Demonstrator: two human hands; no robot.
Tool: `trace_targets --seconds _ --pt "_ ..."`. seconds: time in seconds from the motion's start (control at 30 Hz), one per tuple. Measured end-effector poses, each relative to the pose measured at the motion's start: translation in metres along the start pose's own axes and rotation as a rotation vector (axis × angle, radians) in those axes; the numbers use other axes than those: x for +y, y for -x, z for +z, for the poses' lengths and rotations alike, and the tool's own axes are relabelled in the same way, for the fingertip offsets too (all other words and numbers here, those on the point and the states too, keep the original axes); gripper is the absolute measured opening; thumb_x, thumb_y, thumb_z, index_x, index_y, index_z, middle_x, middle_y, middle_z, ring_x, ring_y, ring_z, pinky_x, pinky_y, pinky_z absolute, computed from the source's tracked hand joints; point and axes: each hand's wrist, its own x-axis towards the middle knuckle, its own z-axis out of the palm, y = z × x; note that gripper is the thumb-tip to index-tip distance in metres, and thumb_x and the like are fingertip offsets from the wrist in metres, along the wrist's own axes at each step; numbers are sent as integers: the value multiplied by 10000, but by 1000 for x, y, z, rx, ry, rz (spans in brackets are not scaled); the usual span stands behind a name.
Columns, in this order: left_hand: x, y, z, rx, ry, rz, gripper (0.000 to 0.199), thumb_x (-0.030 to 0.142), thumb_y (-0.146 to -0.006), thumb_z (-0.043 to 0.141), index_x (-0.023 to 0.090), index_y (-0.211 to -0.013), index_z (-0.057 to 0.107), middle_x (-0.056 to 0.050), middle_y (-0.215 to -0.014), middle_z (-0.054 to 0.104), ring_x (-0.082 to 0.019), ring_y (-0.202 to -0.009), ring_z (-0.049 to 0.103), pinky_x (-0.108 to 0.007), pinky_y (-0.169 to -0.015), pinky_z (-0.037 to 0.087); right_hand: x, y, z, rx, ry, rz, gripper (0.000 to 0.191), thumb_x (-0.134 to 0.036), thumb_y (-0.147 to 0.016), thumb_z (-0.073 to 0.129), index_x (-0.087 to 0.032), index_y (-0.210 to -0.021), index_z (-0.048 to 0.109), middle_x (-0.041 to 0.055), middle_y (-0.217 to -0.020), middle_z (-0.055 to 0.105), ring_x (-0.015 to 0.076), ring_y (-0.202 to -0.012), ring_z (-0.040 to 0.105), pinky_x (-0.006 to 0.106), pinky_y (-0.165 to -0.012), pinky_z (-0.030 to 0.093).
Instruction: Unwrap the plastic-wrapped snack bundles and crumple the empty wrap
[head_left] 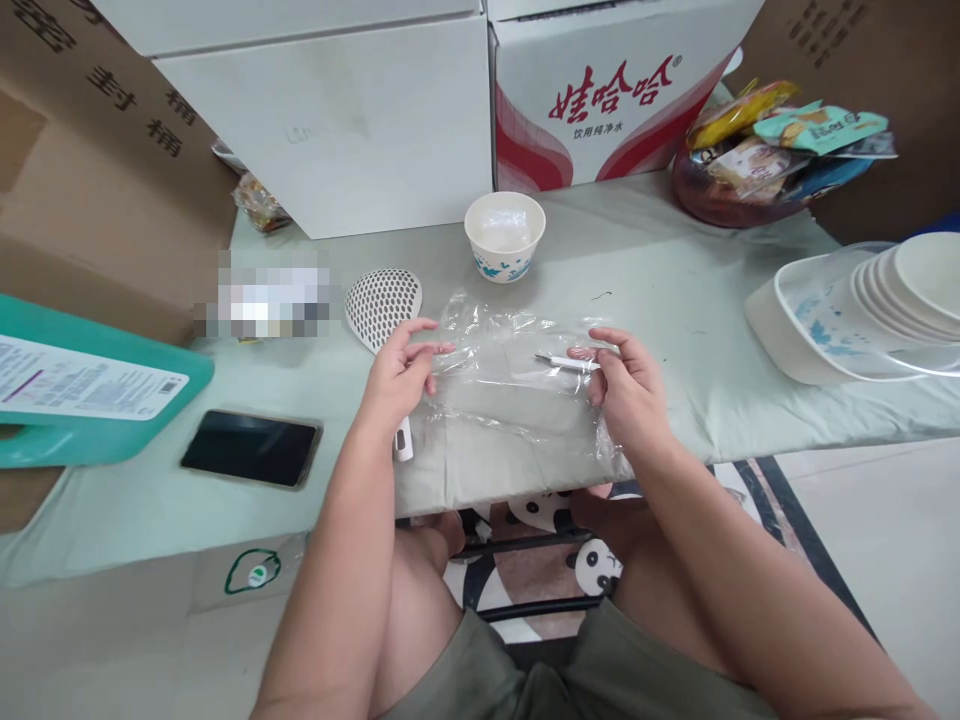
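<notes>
Clear plastic film (499,400) in front of the paper bowl (505,262), with clutter on three sides

Taking the paper bowl as the mark, the film lies crumpled on the tablecloth (637,265) on its near side, stretching between the two hands. The left hand (409,375), nearer than the bowl and to its left, has its fingers partly extended at the film's edge; whether they grip it I cannot tell. The right hand (621,385), nearer and to the bowl's right, pinches a white pen-like tool (571,363), its thin tip pointing left over the film.

The closest obstacle is a white strainer (382,308), left of the bowl and a little nearer: its perforated head shows beyond the left hand, which covers the middle, and its handle end comes out on the near side.

Behind the bowl, a white box (330,130) and a red-and-white carton (622,110) wall off the back. Well to its right, a white tub (776,325) holds stacked bowls (926,285); behind that tub sits a dark bowl (712,195) heaped with snack packets (821,128). Left of the paper bowl and nearer lies a dark-screened phone (251,448), with a green jug (172,370) further left, before a brown cardboard box (97,220). A pixelated object (277,295) between that box and the strainer is unreadable.
</notes>
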Motion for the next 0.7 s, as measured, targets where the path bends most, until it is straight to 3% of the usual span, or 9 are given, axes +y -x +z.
trace_targets --seconds 0.1,0.2,0.37,0.47,0.6,0.7 --pt "-1 -2 1 89 0 28 102 205 -785 612 201 -852 689 -34 -913 793 -32 -350 464 -186 -379 362 2 -1 -1 7 9 1 147 -286 -905 562 -278 -1021 652 -18 -898 766 51 -416 388 227 -438 350" --pt "1 -2 1 168 -1 22 136 187 -767 588 183 -772 724 -40 -943 787 -27 -389 483 -173 -387 352 4 -1 -1 12 20 -8 134 -317 -908 580 -276 -1013 651 -10 -930 772 54 -420 383 228 -421 336" --pt "4 -3 -1 239 22 27 176 205 -742 653 189 -890 748 -33 -1000 749 -38 -458 537 -164 -375 311 3 -2 1 23 5 -22 127 -321 -890 575 -247 -940 665 2 -933 764 45 -412 385 234 -422 343" --pt "2 -4 -2 270 76 76 260 206 -715 737 204 -975 725 -34 -1058 732 -44 -548 597 -151 -456 429 2 -3 2 27 -6 -20 129 -303 -883 570 -242 -952 661 -2 -963 757 37 -415 391 232 -429 350" --pt "1 -3 -2 138 175 9 601 235 -702 807 276 -1261 590 -31 -1059 744 -94 -611 683 -209 -591 570 2 -4 1 14 -43 4 155 -333 -897 576 -262 -1024 630 -27 -875 744 50 -412 396 229 -427 324" --pt "1 -1 0 57 138 -39 641 236 -742 783 265 -1331 532 -27 -922 759 -120 -586 708 -209 -577 565 3 -3 0 -8 -59 22 218 -397 -915 575 -275 -1093 608 -37 -788 731 72 -430 451 233 -444 344"
